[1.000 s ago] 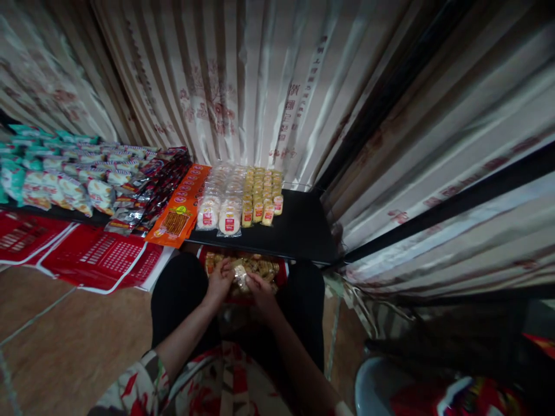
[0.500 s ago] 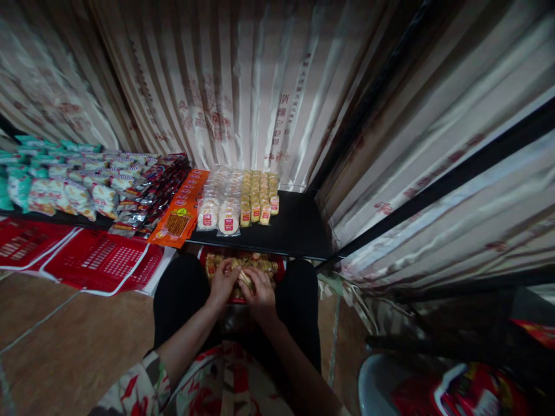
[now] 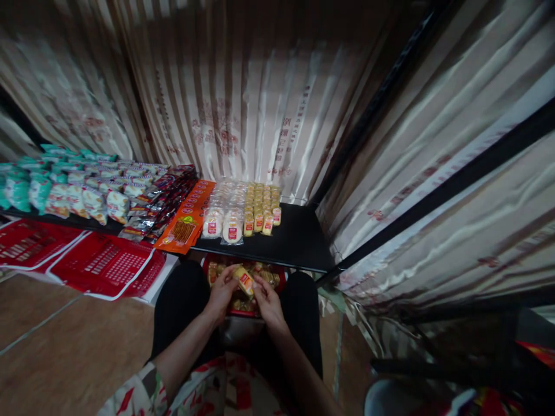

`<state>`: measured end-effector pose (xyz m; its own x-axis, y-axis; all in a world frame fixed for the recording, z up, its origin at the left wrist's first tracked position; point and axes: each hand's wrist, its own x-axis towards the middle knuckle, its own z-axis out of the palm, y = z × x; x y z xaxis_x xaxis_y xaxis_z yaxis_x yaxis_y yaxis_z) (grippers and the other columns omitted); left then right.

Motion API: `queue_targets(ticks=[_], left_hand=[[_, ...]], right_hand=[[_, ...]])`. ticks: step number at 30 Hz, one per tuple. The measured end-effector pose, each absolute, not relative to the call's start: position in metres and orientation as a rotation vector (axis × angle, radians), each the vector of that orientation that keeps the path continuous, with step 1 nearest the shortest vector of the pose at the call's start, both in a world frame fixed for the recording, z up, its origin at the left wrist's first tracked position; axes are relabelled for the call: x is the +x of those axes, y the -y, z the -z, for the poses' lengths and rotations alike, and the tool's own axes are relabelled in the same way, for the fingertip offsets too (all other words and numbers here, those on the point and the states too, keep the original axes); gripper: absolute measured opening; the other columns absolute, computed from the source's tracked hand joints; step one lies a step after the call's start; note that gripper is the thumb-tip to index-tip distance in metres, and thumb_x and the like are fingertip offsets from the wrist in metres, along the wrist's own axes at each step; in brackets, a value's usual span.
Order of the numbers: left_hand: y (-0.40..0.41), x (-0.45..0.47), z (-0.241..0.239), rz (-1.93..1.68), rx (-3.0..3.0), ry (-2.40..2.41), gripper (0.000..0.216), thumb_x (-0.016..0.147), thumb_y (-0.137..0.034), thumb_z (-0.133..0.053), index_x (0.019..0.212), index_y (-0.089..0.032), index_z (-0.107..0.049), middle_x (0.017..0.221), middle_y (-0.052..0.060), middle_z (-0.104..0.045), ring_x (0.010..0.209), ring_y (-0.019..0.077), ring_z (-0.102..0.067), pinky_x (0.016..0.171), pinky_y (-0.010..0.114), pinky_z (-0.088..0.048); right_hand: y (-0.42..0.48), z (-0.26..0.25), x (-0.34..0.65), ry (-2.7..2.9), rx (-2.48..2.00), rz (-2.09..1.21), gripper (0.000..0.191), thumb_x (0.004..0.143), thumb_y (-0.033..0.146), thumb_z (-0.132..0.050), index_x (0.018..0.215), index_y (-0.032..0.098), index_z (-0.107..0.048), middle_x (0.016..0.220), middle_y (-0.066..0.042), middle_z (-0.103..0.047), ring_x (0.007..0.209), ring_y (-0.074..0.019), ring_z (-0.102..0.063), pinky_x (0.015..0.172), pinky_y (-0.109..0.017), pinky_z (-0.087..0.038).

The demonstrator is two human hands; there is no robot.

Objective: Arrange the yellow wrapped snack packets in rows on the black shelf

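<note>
Yellow packet point(image 3: 243, 280), just one, red-labelled, left hand point(image 3: 222, 293) and right hand point(image 3: 269, 300) fingers clamped on it, one red box point(image 3: 248, 314) below

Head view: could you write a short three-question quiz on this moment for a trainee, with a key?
1. True or false: the left hand and the right hand are both on one yellow packet.
2. On the black shelf, what lies directly left of the white packets in the picture?
A) orange bag
B) red cloth
C) teal packets
3. Fill in: the red box sits between the person's ____.

Key: 1 true; 2 A; 3 knees.
</note>
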<state>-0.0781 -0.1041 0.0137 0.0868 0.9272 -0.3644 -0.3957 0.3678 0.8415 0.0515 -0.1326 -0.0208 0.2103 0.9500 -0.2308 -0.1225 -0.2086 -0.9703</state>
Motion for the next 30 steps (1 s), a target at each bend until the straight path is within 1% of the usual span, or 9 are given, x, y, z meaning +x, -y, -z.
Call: queue_targets(ticks=[3, 7, 10, 14, 17, 19, 22, 27, 30], left_hand=[[0.101, -0.075, -0.016, -1.071, 0.662, -1.078, 0.044, 0.056, -0.025, -0.069, 0.099, -0.017, -0.060, 0.089, 0.004, -0.065, 0.075, 0.0136, -0.060, 0.067, 0.023, -0.047], [0.096, -0.066, -0.019, -1.003, 0.740, -1.095, 0.038, 0.053, -0.022, -0.070, 0.090, -0.016, -0.060, 0.083, 0.002, -0.064, 0.075, 0.0128, -0.059, 0.064, 0.020, -0.045], [0.093, -0.060, -0.018, -0.938, 0.779, -1.099, 0.037, 0.054, -0.029, -0.072, 0.086, -0.015, -0.058, 0.079, 0.002, -0.063, 0.071, 0.0123, -0.059, 0.058, 0.020, -0.045], [0.093, -0.057, -0.012, -0.920, 0.797, -1.142, 0.038, 0.053, -0.035, -0.075, 0.078, -0.017, -0.053, 0.069, -0.001, -0.059, 0.063, 0.0118, -0.058, 0.051, 0.019, -0.044], [0.092, -0.054, -0.008, -0.955, 0.724, -1.156, 0.042, 0.052, -0.032, -0.076, 0.085, -0.017, -0.052, 0.065, -0.003, -0.058, 0.061, 0.0113, -0.058, 0.051, 0.019, -0.045], [0.091, -0.052, -0.006, -0.993, 0.642, -1.147, 0.047, 0.053, -0.028, -0.075, 0.092, -0.017, -0.053, 0.070, -0.001, -0.060, 0.063, 0.0113, -0.059, 0.054, 0.020, -0.047], [0.090, -0.047, -0.002, -1.010, 0.579, -1.127, 0.045, 0.053, -0.023, -0.075, 0.092, -0.016, -0.055, 0.080, 0.002, -0.063, 0.069, 0.0123, -0.062, 0.062, 0.023, -0.050], [0.087, -0.038, 0.006, -0.996, 0.676, -1.173, 0.039, 0.046, -0.018, -0.076, 0.080, -0.016, -0.056, 0.071, -0.001, -0.063, 0.062, 0.0121, -0.060, 0.060, 0.022, -0.047], [0.085, -0.031, 0.008, -1.003, 0.781, -1.147, 0.034, 0.045, -0.017, -0.074, 0.073, -0.016, -0.055, 0.066, -0.001, -0.062, 0.061, 0.0114, -0.058, 0.059, 0.021, -0.045]], right_hand=[[0.132, 0.024, 0.055, 0.741, -1.371, -1.256, 0.055, 0.061, 0.054, -0.067, 0.102, 0.019, -0.061, 0.086, -0.007, -0.068, 0.068, -0.0192, -0.065, 0.054, -0.027, -0.050], [0.128, 0.024, 0.069, 0.670, -1.366, -1.135, 0.054, 0.055, 0.053, -0.072, 0.095, 0.018, -0.063, 0.087, -0.008, -0.068, 0.075, -0.0218, -0.065, 0.066, -0.033, -0.054], [0.122, 0.020, 0.082, 0.676, -1.357, -1.049, 0.052, 0.056, 0.051, -0.072, 0.096, 0.018, -0.063, 0.093, -0.009, -0.067, 0.080, -0.0213, -0.064, 0.074, -0.035, -0.053], [0.112, 0.014, 0.089, 0.665, -1.368, -1.005, 0.056, 0.056, 0.049, -0.072, 0.101, 0.017, -0.060, 0.096, -0.010, -0.064, 0.074, -0.0181, -0.063, 0.070, -0.032, -0.053], [0.108, 0.011, 0.087, 0.648, -1.356, -1.014, 0.060, 0.056, 0.047, -0.073, 0.105, 0.017, -0.057, 0.098, -0.010, -0.063, 0.076, -0.0179, -0.063, 0.070, -0.031, -0.052], [0.108, 0.011, 0.084, 0.634, -1.341, -1.069, 0.062, 0.058, 0.047, -0.072, 0.110, 0.017, -0.054, 0.100, -0.010, -0.064, 0.080, -0.0190, -0.064, 0.070, -0.031, -0.052], [0.111, 0.014, 0.080, 0.626, -1.319, -1.183, 0.064, 0.060, 0.048, -0.071, 0.112, 0.017, -0.052, 0.093, -0.009, -0.067, 0.080, -0.0205, -0.065, 0.068, -0.031, -0.052], [0.109, 0.018, 0.077, 0.605, -1.339, -1.138, 0.048, 0.052, 0.046, -0.075, 0.089, 0.018, -0.061, 0.082, -0.007, -0.069, 0.076, -0.0226, -0.066, 0.071, -0.034, -0.053], [0.106, 0.011, 0.078, 0.689, -1.300, -1.110, 0.040, 0.058, 0.043, -0.072, 0.088, 0.019, -0.061, 0.084, -0.006, -0.070, 0.078, -0.0213, -0.066, 0.074, -0.034, -0.053]])
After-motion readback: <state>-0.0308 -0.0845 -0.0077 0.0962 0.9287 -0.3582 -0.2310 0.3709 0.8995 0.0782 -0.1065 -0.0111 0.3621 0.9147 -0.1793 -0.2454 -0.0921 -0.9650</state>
